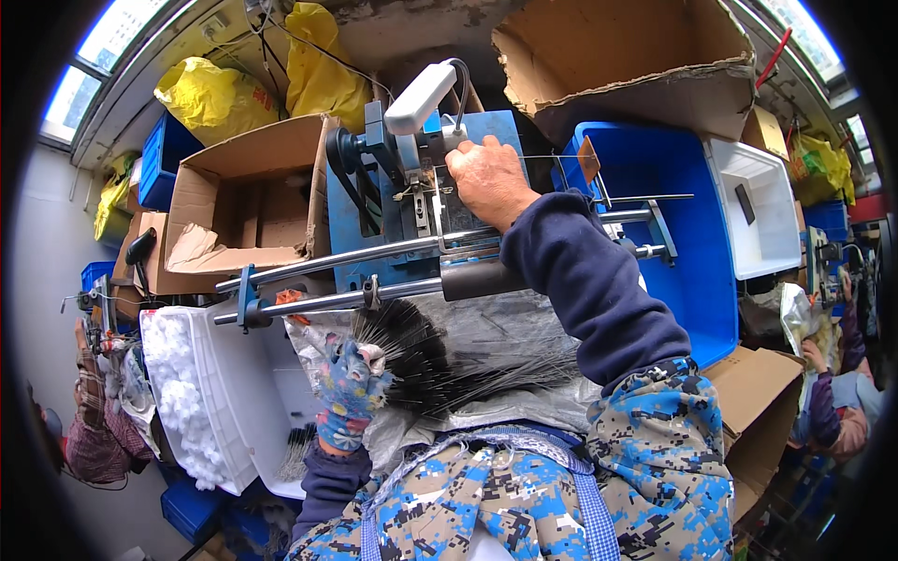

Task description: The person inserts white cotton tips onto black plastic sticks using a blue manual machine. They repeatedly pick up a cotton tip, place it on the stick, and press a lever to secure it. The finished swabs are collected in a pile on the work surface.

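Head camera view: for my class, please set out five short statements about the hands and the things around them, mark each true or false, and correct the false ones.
1. The left hand wears a patterned glove. True.
2. The right hand is down in the person's lap. False: it is up at the blue machine.
3. White fluffy material lies to the left of the left hand. True.
4. The large bin just right of the machine is yellow. False: that bin is blue.
5. The dark bristles fan out beside the left hand, toward the right of the picture. True.
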A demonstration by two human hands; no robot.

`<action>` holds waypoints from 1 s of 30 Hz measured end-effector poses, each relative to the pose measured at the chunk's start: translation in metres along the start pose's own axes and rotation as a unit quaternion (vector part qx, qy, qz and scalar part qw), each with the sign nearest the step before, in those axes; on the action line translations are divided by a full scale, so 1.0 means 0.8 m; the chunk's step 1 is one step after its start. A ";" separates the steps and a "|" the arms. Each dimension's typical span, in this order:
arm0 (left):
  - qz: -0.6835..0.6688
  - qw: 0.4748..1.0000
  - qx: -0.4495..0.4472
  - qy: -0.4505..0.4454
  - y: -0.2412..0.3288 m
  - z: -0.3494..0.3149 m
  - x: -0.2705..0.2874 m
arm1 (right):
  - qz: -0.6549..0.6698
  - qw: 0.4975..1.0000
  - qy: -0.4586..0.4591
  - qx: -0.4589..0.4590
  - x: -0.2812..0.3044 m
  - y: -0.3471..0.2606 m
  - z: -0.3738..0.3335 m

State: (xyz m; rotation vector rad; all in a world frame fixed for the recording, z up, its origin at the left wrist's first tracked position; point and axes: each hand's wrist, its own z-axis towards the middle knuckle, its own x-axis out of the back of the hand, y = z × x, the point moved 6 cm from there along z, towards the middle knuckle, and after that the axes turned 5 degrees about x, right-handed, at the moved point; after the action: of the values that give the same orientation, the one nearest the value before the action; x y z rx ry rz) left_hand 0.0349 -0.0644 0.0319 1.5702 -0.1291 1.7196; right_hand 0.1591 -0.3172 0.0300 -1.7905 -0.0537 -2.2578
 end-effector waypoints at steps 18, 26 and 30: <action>-0.028 1.000 0.001 -0.014 0.033 0.007 0.003 | -0.001 0.997 -0.006 -0.082 -0.004 0.021 -0.012; -0.083 0.996 -0.012 -0.032 0.035 0.016 -0.006 | 0.046 0.995 -0.035 -0.083 0.021 0.010 -0.065; -0.070 0.996 -0.050 -0.011 0.053 0.024 -0.002 | 0.076 0.990 -0.043 -0.107 0.020 0.011 -0.066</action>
State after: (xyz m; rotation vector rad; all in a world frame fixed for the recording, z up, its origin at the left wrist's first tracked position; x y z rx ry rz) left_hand 0.0249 -0.1046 0.0527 1.4882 -0.1121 1.5645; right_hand 0.1076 -0.3384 0.0313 -1.9239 0.3105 -2.1470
